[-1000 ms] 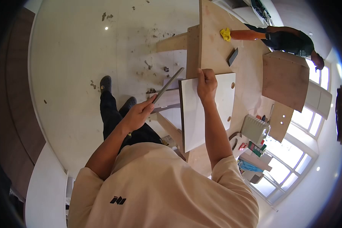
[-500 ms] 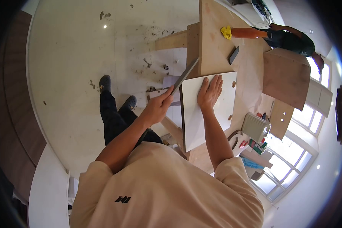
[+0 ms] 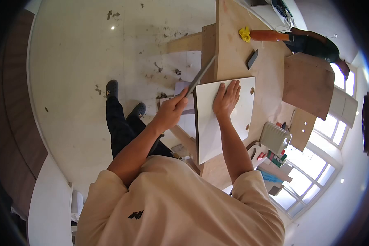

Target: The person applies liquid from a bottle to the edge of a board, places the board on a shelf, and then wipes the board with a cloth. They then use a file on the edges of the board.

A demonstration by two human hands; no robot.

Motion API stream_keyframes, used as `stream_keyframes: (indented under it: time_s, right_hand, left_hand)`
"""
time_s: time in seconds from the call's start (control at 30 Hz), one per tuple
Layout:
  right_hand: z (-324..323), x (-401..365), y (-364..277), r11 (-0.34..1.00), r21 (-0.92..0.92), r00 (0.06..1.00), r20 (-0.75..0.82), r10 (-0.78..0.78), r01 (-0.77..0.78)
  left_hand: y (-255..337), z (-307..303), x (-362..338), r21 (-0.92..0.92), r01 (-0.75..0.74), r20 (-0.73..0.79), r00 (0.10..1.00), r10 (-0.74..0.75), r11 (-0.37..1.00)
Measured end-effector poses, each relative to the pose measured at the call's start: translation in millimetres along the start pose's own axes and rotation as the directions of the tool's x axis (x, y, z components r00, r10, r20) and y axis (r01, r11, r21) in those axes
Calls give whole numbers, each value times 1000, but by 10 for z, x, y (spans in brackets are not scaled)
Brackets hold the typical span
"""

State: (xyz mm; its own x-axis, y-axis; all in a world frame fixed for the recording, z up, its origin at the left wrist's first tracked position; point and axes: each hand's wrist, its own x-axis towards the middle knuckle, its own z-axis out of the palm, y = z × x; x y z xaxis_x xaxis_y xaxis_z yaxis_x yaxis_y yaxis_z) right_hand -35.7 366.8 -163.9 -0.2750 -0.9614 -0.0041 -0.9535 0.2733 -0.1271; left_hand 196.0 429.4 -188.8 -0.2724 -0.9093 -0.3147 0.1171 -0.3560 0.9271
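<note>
My left hand (image 3: 170, 111) is closed around a long, flat grey tool like a file (image 3: 201, 75), which slants up and to the right beside the panel's upper left corner. Whether the tool touches the dark edge of the panel I cannot tell. The white panel (image 3: 209, 131) lies on the wooden workbench (image 3: 233, 53), with two round holes near its right side. On the panel's upper part my right hand (image 3: 226, 98) rests flat, palm down, holding nothing.
A small dark block (image 3: 252, 59) and a yellow cloth (image 3: 244, 34) lie on the bench. Another person (image 3: 315, 45) bends beyond it, near a brown board (image 3: 308, 84). A ribbed beige case (image 3: 276, 136) is at the right. Debris (image 3: 158, 67) dots the floor.
My left hand and the tool have shifted slightly down and to the left. My right hand and the panel have stayed in place. The other person's head has moved slightly.
</note>
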Motion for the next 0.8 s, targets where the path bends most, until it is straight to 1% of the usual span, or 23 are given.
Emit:
stream_keyframes:
  time_s: [0.07,0.2,0.3,0.4,0.47,0.5,0.6,0.7,0.8]
  right_hand:
    - [12,-15,10,1000,-5,1000,3,8,-8]
    - [23,-27,27,1000,-2,1000,-6,-15,15]
    - [-15,-38,-26,1000,9,1000,3,6,-6]
    - [-4,-8,-10,1000,-3,1000,7,4,-4]
    - [16,-13,15,1000,-11,1000,3,4,-4]
    - [14,-22,12,1000,-16,1000,6,1,-1]
    - [-1,-30,-12,1000,-20,1000,11,5,-4]
    - [-24,-20,-39,1000,-14,1000,10,18,-18]
    - [3,7,-18,1000,-28,1000,8,9,-8]
  left_hand:
    - [-230,-53,-100,5,29,-15,999,-29,1000]
    - [-167,12,-189,-4,94,1,996,-94,996]
    - [-19,66,18,22,-34,-8,999,34,999]
    - [68,-65,17,9,-16,46,999,16,1000]
    - [-151,-157,-82,18,51,43,998,-52,999]
    - [-141,-194,-136,24,92,44,995,-93,995]
    - [-7,-102,-136,37,129,59,990,-131,991]
    - [123,-67,156,51,42,106,993,-47,998]
    - [103,-142,168,60,13,100,995,-19,998]
